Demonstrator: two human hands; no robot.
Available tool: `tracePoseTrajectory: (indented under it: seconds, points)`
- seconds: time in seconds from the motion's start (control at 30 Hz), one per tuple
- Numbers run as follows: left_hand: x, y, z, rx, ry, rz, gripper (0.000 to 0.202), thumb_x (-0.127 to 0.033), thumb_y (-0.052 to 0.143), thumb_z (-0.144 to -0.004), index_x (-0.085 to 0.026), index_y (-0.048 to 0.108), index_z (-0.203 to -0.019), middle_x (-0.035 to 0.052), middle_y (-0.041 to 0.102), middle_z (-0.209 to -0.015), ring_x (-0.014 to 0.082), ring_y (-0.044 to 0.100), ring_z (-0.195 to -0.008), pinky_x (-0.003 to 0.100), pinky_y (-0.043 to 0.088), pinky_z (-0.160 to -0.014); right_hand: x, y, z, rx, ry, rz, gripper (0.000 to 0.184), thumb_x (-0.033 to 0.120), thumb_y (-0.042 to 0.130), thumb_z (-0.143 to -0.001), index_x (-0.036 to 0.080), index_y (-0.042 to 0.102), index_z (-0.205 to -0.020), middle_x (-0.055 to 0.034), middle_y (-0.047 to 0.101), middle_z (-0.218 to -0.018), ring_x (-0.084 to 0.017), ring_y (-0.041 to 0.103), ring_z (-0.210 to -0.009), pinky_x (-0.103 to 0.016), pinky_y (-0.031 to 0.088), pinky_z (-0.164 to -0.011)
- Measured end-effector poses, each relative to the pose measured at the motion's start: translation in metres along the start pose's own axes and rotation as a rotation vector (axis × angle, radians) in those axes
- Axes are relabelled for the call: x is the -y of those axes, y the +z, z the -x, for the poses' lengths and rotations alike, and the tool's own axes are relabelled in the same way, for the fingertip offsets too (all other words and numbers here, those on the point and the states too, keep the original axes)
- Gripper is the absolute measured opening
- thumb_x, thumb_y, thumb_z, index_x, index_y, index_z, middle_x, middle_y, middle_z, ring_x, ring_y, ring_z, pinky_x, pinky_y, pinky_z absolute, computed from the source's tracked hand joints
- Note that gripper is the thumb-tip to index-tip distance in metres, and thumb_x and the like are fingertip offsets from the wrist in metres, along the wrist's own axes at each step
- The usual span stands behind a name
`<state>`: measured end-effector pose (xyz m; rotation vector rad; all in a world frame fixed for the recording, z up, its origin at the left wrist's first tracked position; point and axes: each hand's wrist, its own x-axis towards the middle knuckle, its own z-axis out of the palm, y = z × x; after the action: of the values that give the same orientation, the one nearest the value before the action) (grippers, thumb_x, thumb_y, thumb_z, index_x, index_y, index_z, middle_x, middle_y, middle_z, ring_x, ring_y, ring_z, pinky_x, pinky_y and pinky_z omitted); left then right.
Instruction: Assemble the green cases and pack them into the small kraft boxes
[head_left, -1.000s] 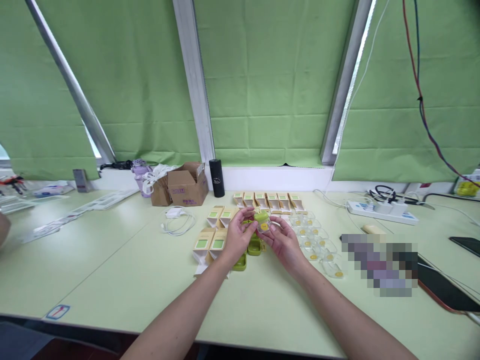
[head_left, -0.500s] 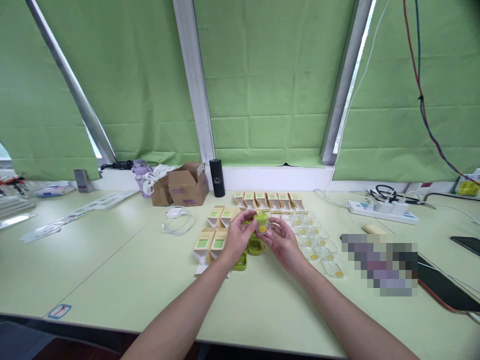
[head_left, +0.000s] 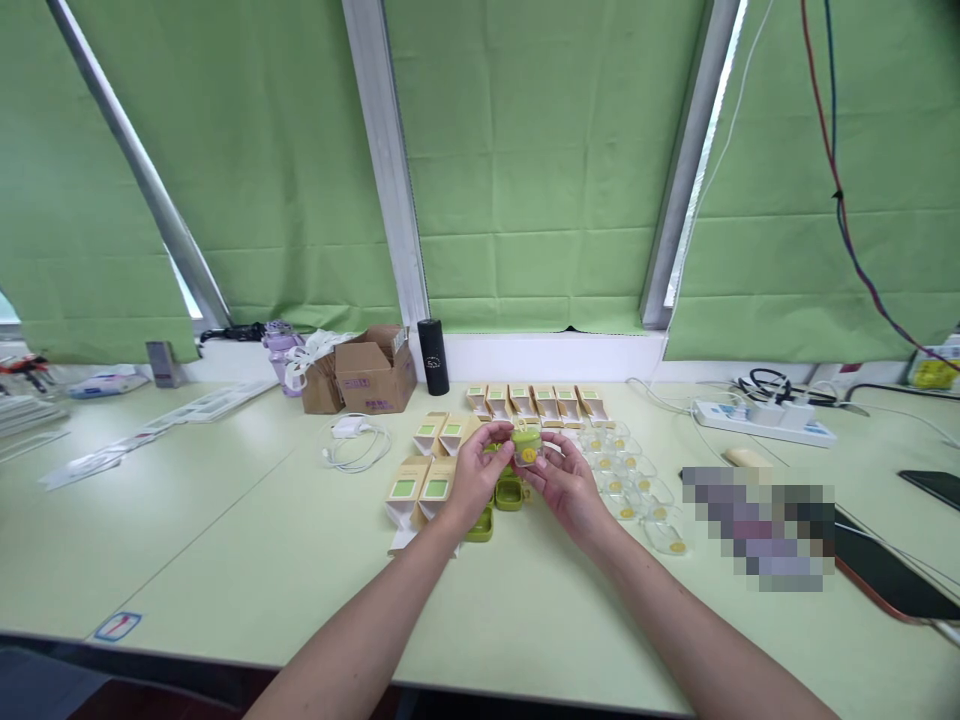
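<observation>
Both hands hold a small green case with a clear cover [head_left: 528, 449] above the middle of the table. The cover bears a round yellow sticker. My left hand [head_left: 484, 468] grips its left side with thumb and fingers, and my right hand [head_left: 568, 480] pinches its right side. Below them lie several green case halves [head_left: 508, 493], partly hidden by the hands. To the right, clear covers [head_left: 665, 535] with yellow stickers lie in rows. Left of the hands stand opened small cardboard boxes [head_left: 406, 490] with green labels.
A further row of small boxes [head_left: 540, 405] lies behind the hands. Farther back are a brown carton [head_left: 375, 375] and a black bottle [head_left: 433, 358]. A white charger [head_left: 349, 427] with coiled cable lies left, a power strip [head_left: 765, 425] and a phone [head_left: 885, 570] right.
The case has turned slightly between my fingers, and the green part sits lower against the clear cover. Both hands stay in nearly the same place.
</observation>
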<state>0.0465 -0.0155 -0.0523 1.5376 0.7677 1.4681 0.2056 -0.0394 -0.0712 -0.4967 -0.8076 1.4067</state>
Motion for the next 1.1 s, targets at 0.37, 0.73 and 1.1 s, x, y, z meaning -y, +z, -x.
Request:
tracePoseTrajectory:
  seconds: [0.37, 0.73, 1.1]
  points:
    - [-0.0036, 0.0044, 0.0049, 0.074, 0.025, -0.133, 0.053, -0.018, 0.083, -0.081, -0.024, 0.067, -0.132, 0.0100, 0.070, -0.127, 0.0262, 0.067, -0.120, 0.036, 0.057, -0.098, 0.0050, 0.0044, 0.0011, -0.007, -0.018, 0.005, 0.063, 0.034, 0.101, -0.065, 0.033, 0.067, -0.118, 0.0015, 0.073, -0.093, -0.021, 0.076, -0.089, -0.036, 0.063, -0.086]
    - [-0.0022, 0.0041, 0.0039, 0.044, 0.029, -0.185, 0.048, -0.016, 0.082, -0.081, -0.024, 0.069, -0.127, 0.0096, 0.071, -0.125, 0.0247, 0.069, -0.112, 0.036, 0.057, -0.095, 0.0058, 0.0021, 0.0006, 0.043, -0.048, 0.134, 0.056, 0.042, 0.098, -0.073, 0.034, 0.071, -0.120, 0.0001, 0.071, -0.104, -0.019, 0.073, -0.095, -0.034, 0.063, -0.090]
    - [0.0013, 0.0037, 0.0077, 0.001, 0.094, -0.325, 0.055, -0.012, 0.080, -0.081, -0.028, 0.067, -0.132, 0.0076, 0.070, -0.132, 0.0251, 0.066, -0.123, 0.040, 0.054, -0.102, 0.0049, 0.0007, -0.0019, 0.091, 0.037, -0.041, 0.061, 0.041, 0.093, -0.080, 0.034, 0.068, -0.135, -0.0025, 0.082, -0.101, -0.026, 0.081, -0.091, -0.043, 0.063, -0.093]
